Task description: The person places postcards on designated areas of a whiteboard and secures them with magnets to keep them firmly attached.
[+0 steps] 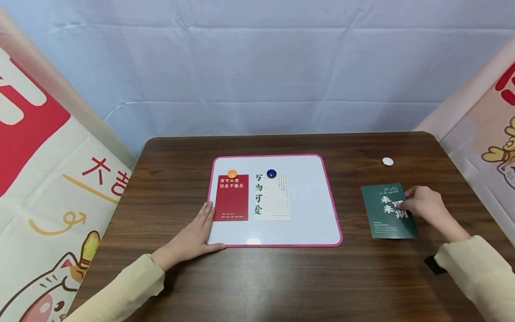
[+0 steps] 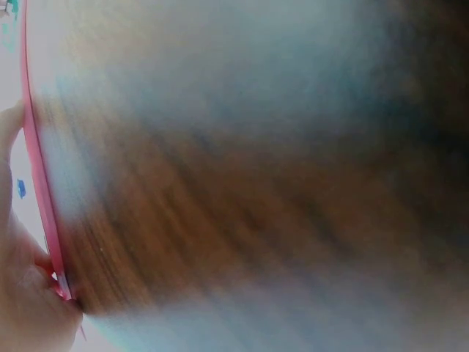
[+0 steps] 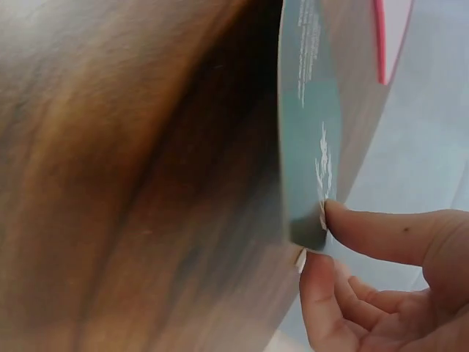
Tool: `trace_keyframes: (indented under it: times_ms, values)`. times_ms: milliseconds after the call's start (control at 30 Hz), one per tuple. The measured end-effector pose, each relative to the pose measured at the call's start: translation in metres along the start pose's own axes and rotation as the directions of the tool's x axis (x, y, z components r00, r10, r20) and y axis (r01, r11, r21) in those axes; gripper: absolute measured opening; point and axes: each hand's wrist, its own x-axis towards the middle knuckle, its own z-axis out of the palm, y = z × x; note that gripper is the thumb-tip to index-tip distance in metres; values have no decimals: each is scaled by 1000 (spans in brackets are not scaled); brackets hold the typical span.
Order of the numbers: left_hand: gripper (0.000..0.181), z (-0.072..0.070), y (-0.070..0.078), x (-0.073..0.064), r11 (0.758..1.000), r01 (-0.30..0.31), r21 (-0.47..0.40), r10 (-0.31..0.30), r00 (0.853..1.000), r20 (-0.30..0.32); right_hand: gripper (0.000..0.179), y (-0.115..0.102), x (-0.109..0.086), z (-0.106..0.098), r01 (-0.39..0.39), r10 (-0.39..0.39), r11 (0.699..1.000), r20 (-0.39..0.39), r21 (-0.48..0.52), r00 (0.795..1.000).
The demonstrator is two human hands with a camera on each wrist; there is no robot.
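A whiteboard (image 1: 310, 210) with a pink rim lies on the table. My left hand (image 1: 192, 236) rests at its lower left corner, fingers straight along the left side and thumb along the bottom edge. On the board, a red card (image 1: 232, 199) has an orange round magnet (image 1: 232, 174) at its top; beside it, a white card (image 1: 277, 201) has a dark blue magnet (image 1: 271, 173) at its top. Right of the board, my right hand (image 1: 427, 206) pinches a green card (image 1: 386, 217) with white lettering by its right edge. In the right wrist view, thumb and fingertips grip that card's edge.
A white round magnet (image 1: 388, 161) lies on the brown wooden table (image 1: 277, 281), behind the green card. A small black object (image 1: 434, 265) sits partly under the right sleeve. Pale cloth (image 1: 257, 67) hangs behind the table, with printed cloths at both sides.
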Motion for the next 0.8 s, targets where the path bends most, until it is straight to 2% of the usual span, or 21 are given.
trace_keyframes:
  times_ms: [233,533,800]
  values:
    - [107,1,-1,2,1000,-2,-25,2,1000,-1,43,-12,-2,-3,45,-47,999,-82,-30,995]
    - [107,2,-3,3,1000,-3,-18,3,1000,0,43,-29,-5,-4,50,-52,998,-90,-26,995]
    - [108,3,-4,3,1000,-1,-23,1,1000,4,40,-41,-4,-5,83,-87,996,-104,-40,991]
